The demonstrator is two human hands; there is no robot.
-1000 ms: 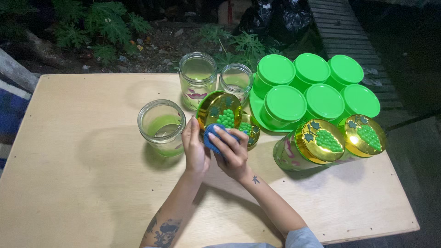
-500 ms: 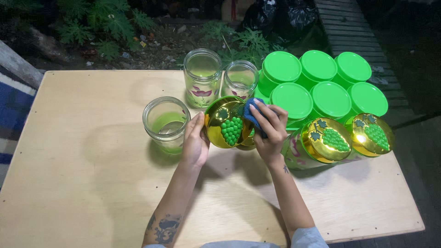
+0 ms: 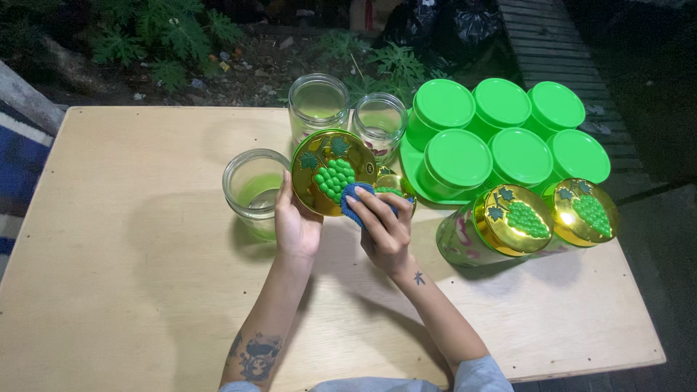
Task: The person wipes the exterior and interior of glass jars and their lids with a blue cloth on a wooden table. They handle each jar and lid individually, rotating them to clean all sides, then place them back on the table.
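From the head view, looking straight down, we have the left hand [image 3: 294, 225] propping up a gold lid [image 3: 332, 171] with a raised green grape cluster on it, the lid tilted up on edge, its face towards us, left grip clasped round its lower left rim; the right hand [image 3: 385, 229] has its grip clenched on a blue cloth [image 3: 351, 199], pressed against the lid's lower right edge. Just behind the cloth we catch a sliver of another gold piece [image 3: 396, 185], mostly hidden. The lid sits above the middle of the pale wooden bench [image 3: 131, 290]. Just left of the left hand stands an open glass jar [image 3: 254, 190] with a green tint at the bottom; two more open glass jars [image 3: 318, 105] stand behind the lid. To the right, six jars with plain green lids [image 3: 519, 156] sit packed on a green tray [image 3: 408, 163], and in front of them two jars with gold grape lids [image 3: 514, 218] lie on their sides near the bench's right edge
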